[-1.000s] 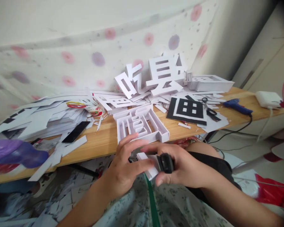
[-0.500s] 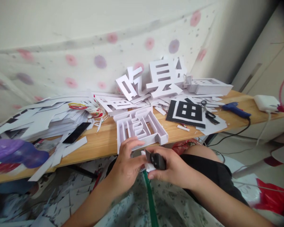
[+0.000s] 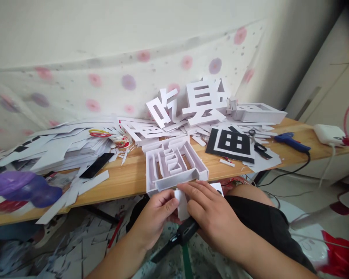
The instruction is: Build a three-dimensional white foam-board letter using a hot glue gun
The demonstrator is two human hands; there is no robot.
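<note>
My left hand (image 3: 156, 214) pinches a small white foam-board strip (image 3: 181, 203) just below the table's front edge. My right hand (image 3: 213, 217) lies over the strip's right side with its fingers pressed on it. A black utility knife (image 3: 182, 234) sticks out from under that palm toward the lower left. Directly above the hands, a white foam-board character with raised walls (image 3: 174, 164) sits at the edge of the wooden table (image 3: 125, 180). My knee in black cloth (image 3: 258, 217) is to the right.
Finished white characters (image 3: 205, 101) lean on the dotted cloth at the back. A black-and-white character sheet (image 3: 231, 144), scissors (image 3: 257, 141), a blue glue gun (image 3: 291, 139) and a white adapter (image 3: 329, 132) lie right. A foam-board pile (image 3: 55, 149), phone (image 3: 95, 166) and purple object (image 3: 26, 188) lie left.
Both hands have moved up close to the table edge. The knife, earlier on top in my right hand's fingers, now sits under the palm, and the fingers press on the white strip.
</note>
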